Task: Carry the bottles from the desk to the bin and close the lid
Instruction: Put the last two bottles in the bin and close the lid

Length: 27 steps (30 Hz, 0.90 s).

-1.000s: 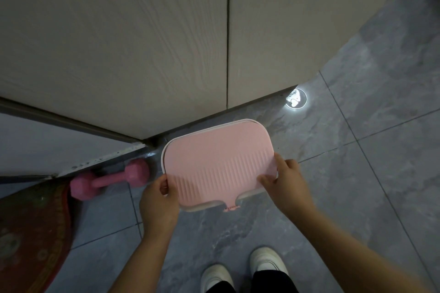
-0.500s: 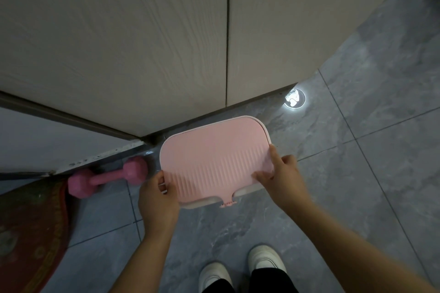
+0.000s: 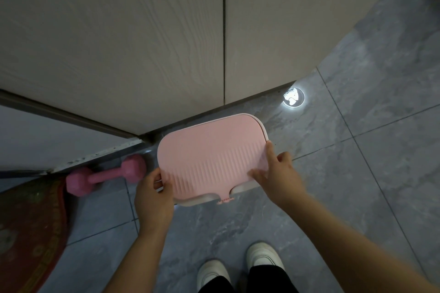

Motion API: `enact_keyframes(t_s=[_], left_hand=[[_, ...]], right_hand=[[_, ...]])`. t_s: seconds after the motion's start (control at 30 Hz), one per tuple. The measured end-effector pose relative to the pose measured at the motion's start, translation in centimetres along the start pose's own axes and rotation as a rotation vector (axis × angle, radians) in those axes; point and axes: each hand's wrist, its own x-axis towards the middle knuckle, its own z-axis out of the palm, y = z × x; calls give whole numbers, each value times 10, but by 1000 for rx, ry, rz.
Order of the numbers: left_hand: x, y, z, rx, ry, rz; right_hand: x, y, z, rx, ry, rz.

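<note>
We reach both bare forearms up from the bottom of the frame toward its centre. Our left hand (image 3: 154, 194) curls around the lower left edge of the pink lid (image 3: 210, 158), thumb lying on top and the other fingers tucked under the rim, so it is clamped on the lid. Our right hand (image 3: 277, 171) lies on the lower right corner with fingers spread flat across the ridged surface, pressing on it rather than wrapped around it. The lid is pale pink with rounded corners, fine parallel ribs over its lower half and a small tab at the lower edge. It sits on the white bin (image 3: 204, 198), whose rim shows as a thin band along the lower and right edges. The bin stands on the grey floor tiles (image 3: 381, 173) at centre frame, just below the pale cabinet doors (image 3: 142, 43). A pink dumbbell (image 3: 104, 177) lies left of centre, and our white shoes (image 3: 263, 257) show at bottom.
</note>
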Motion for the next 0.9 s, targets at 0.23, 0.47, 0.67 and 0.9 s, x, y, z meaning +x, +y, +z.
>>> enact_keyframes(t_s=[0.23, 0.47, 0.67, 0.9], left_hand=[[0, 0, -1, 7, -16, -1], [-2, 1, -1, -21, 3, 15], [-2, 0, 0, -57, 2, 10], [-4, -2, 1, -35, -13, 17]], right_hand=[[2, 2, 0, -116, 4, -31], [3, 4, 1, -130, 10, -43], [3, 6, 1, -271, 40, -75], [4, 7, -2, -203, 8, -85]])
